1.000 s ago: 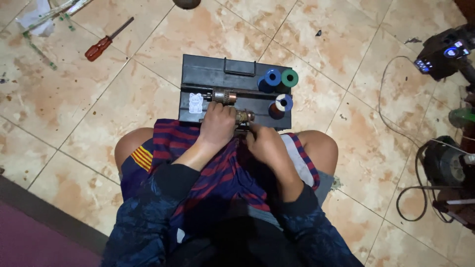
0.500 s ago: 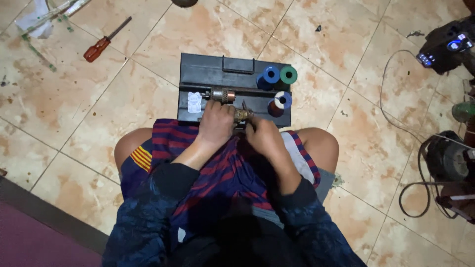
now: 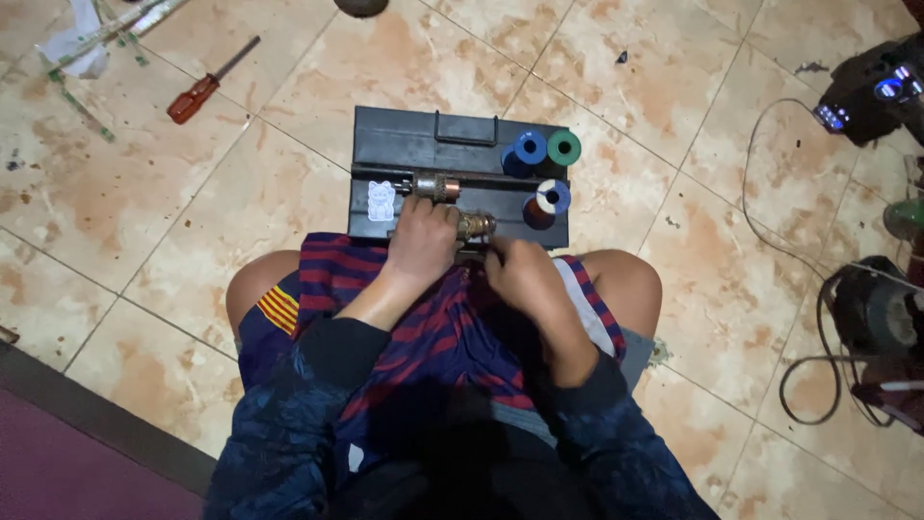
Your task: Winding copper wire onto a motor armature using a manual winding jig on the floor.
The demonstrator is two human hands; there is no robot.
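I sit on a tiled floor with a black box (image 3: 404,144) in front of my knees. My left hand (image 3: 421,241) is closed around a small copper-wound motor part (image 3: 474,225) at the box's near edge. My right hand (image 3: 517,274) is curled just right of that part, fingertips at it; what it holds is too small to tell. A second copper-wound rotor on a shaft (image 3: 435,185) lies across the box above my left hand. On the right side of the box stand a blue spool (image 3: 526,149), a green spool (image 3: 563,147) and a copper wire spool (image 3: 547,200).
A red-handled screwdriver (image 3: 202,89) lies on the tiles at upper left, near scraps of tape (image 3: 82,43). Dark machines and a looping cable (image 3: 818,318) crowd the right edge. A white sticker (image 3: 380,200) is on the box.
My hands have stayed on the part at the box's near edge with only small finger shifts. The view has drifted slightly.
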